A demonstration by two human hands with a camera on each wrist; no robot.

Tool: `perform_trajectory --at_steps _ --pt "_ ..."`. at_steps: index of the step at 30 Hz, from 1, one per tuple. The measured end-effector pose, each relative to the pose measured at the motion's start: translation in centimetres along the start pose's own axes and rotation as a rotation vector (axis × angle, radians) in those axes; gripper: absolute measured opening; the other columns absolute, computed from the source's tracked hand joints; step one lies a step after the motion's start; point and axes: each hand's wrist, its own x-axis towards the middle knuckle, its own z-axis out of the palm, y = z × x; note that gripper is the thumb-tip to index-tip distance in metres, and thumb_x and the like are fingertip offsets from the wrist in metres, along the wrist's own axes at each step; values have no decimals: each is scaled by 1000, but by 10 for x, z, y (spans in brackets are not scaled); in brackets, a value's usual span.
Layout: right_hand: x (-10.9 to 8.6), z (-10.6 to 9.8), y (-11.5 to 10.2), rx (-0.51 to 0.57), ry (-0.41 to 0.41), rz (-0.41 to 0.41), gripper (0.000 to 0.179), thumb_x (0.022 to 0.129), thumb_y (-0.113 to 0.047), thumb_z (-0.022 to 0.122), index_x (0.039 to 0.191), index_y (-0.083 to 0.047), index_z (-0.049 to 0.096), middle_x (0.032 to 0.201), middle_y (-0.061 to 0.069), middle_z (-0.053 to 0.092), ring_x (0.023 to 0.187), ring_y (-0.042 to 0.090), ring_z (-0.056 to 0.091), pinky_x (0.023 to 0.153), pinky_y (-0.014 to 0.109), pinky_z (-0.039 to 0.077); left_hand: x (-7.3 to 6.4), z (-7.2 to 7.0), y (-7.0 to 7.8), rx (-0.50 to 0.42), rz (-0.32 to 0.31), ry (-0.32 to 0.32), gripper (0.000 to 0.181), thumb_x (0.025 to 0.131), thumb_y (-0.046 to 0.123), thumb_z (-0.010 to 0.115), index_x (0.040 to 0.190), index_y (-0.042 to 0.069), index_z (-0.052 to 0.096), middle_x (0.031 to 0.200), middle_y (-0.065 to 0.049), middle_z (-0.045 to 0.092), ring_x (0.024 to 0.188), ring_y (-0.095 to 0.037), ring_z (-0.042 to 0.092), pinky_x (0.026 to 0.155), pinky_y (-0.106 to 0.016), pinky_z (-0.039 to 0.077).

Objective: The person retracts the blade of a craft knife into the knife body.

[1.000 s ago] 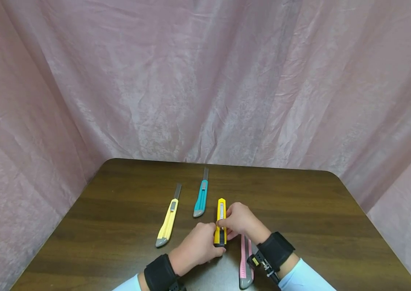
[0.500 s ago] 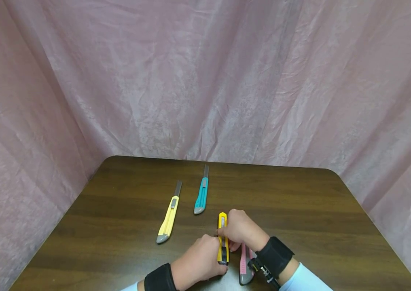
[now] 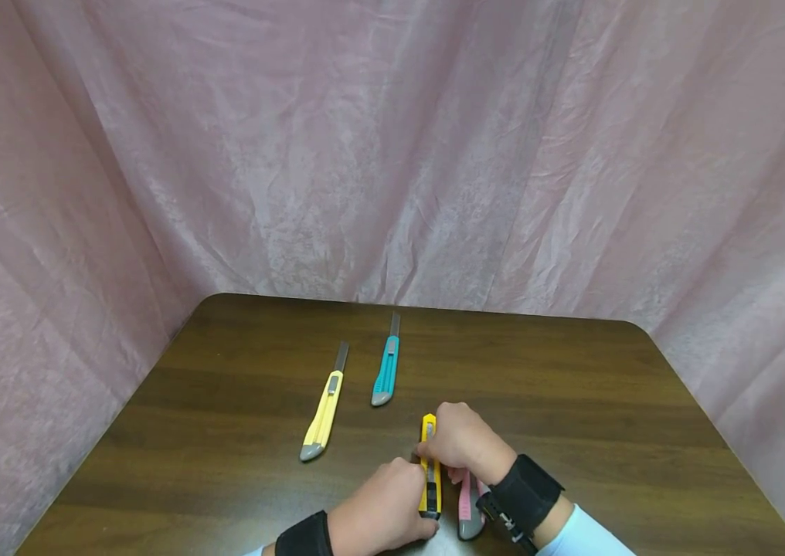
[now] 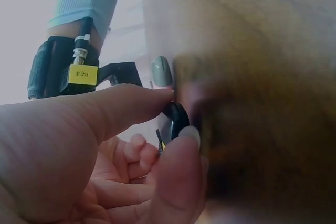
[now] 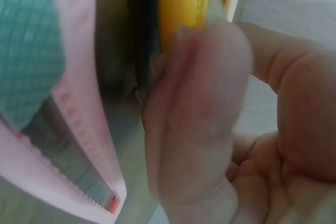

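Observation:
A bright yellow utility knife with a black end (image 3: pixel 430 500) points away from me near the front of the table, with no blade showing beyond its tip. My left hand (image 3: pixel 382 506) pinches its near black end between thumb and finger; the left wrist view shows that black end (image 4: pixel 178 119) close up. From the other side, my right hand (image 3: pixel 467 442) grips the yellow body (image 5: pixel 181 3) with its fingers. Beneath my right hand and wrist lies a pink and grey utility knife (image 3: pixel 465 498), its front part hidden in the head view.
A pale yellow utility knife (image 3: pixel 324 413) with its blade out lies on the brown table (image 3: pixel 191 432) to the left. Behind the hands is a teal utility knife (image 3: pixel 385 374), blade also extended. Pink curtain (image 3: pixel 392 154) hangs beyond the table's far edge.
Both hands have drawn the bright yellow utility knife toward me and slightly right, keeping their grip. The other knives stay where they lie, while the head view has tilted slightly.

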Motion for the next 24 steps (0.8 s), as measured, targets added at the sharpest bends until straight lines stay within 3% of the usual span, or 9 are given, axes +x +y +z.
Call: perform_trajectory --at_steps 11,24 --pt "4 2 4 -155 69 -60 39 73 -41 78 73 -9 55 62 3 52 50 15 51 43 25 46 0 3 2 34 11 22 34 72 38 79 70 13 56 61 6 46 50 -4 44 41 -17 41" --pt "1 -2 4 -142 65 -42 42 73 -43 79 77 -8 57 66 4 52 53 15 51 45 25 47 2 2 2 -22 -9 -38 33 73 36 80 77 10 59 63 7 49 52 -2 47 45 -17 45"
